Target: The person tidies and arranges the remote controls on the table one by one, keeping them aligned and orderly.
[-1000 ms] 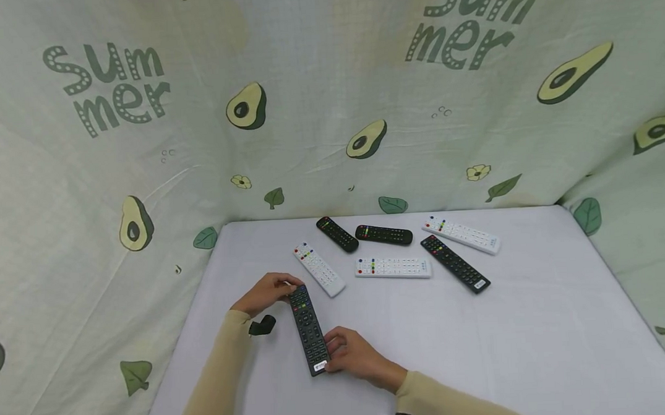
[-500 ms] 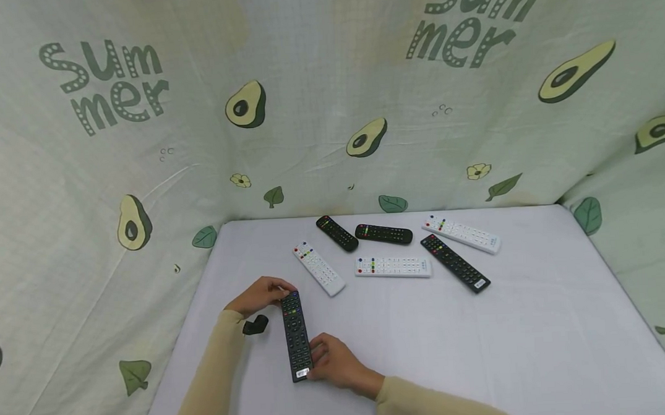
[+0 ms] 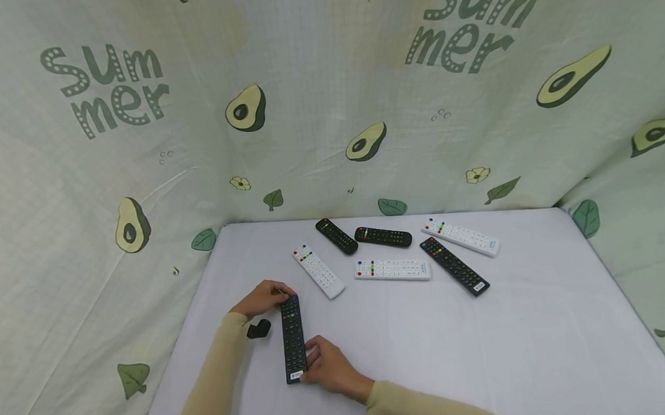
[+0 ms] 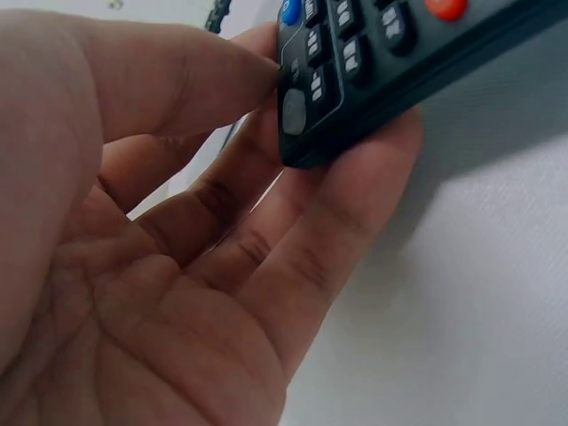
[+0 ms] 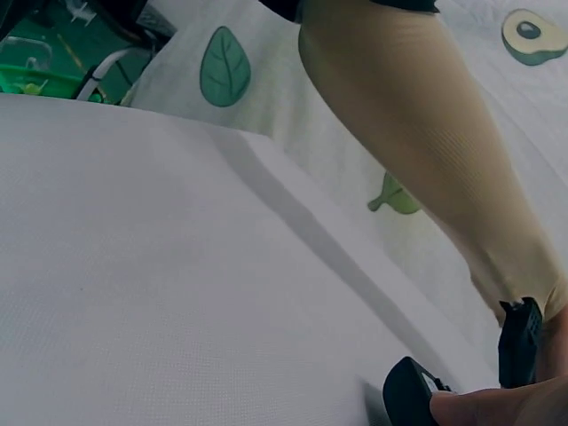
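Note:
A long black remote control (image 3: 293,338) stands nearly lengthwise to the person, between both hands at the table's left front. My left hand (image 3: 263,299) holds its far end. In the left wrist view that hand (image 4: 177,293) has its thumb on the corner of the remote control (image 4: 364,67) and fingers beneath, so this end is raised off the cloth. My right hand (image 3: 332,367) grips the near end, by the white label. Only the blunt end of the remote control (image 5: 408,395) and part of the right hand (image 5: 506,408) show in the right wrist view.
Behind lie several other remotes: a white one (image 3: 318,271) nearest the left hand, a white one (image 3: 393,270) lying crosswise, two short black ones (image 3: 336,236) (image 3: 383,237), and a black one (image 3: 454,266) beside another white one (image 3: 461,236). A patterned curtain (image 3: 306,109) rises behind the white table (image 3: 528,347).
Both hands have shifted left and slightly toward the person with the black remote control. It has turned from a slant to nearly straight. The other remotes stay put.

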`<state>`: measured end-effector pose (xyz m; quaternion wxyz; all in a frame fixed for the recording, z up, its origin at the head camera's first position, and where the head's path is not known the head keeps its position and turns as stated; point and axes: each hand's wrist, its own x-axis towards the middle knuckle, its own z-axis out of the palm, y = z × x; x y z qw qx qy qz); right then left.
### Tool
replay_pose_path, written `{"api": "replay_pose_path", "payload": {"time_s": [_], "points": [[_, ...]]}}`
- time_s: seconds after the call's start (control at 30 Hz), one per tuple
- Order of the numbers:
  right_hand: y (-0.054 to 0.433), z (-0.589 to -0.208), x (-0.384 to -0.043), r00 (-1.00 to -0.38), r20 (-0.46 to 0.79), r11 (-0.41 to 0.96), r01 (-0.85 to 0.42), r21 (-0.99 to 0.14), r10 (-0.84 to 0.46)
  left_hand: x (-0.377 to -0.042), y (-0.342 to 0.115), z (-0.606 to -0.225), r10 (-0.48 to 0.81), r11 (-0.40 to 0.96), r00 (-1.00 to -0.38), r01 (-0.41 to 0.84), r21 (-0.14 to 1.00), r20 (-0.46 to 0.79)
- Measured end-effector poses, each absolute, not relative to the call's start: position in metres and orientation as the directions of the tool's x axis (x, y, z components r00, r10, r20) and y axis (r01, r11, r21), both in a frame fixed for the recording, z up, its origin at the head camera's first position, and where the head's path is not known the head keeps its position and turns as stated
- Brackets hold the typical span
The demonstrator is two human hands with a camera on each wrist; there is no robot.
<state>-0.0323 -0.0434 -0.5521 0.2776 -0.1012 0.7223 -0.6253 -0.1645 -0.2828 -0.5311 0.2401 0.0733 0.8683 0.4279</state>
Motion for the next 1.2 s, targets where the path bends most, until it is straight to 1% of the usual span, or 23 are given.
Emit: {"api": "replay_pose_path", "payload": {"time_s": [0.17, 0.67, 1.03, 1.2], "points": [[-0.046, -0.556, -0.032, -0.832, -0.257, 0.217, 0.169, -0.961, -0.491, -0.164, -0.28, -0.534, 0.3, 0.674, -0.886, -0.066, 0.736, -0.354], [-0.049, -0.548, -0.034, -0.828, -0.23, 0.283, 0.091, -0.955, -0.511, -0.163, -0.27, -0.532, 0.257, 0.72, -0.901, -0.062, 0.691, -0.349], [-0.05, -0.548, -0.037, -0.82, -0.245, 0.344, 0.062, -0.937, -0.517, -0.161, -0.267, -0.53, 0.268, 0.731, -0.901, -0.041, 0.681, -0.342], [-0.038, -0.547, -0.04, -0.817, -0.257, 0.355, 0.069, -0.932, -0.516, -0.161, -0.265, -0.527, 0.225, 0.739, -0.917, -0.06, 0.671, -0.329]]}}
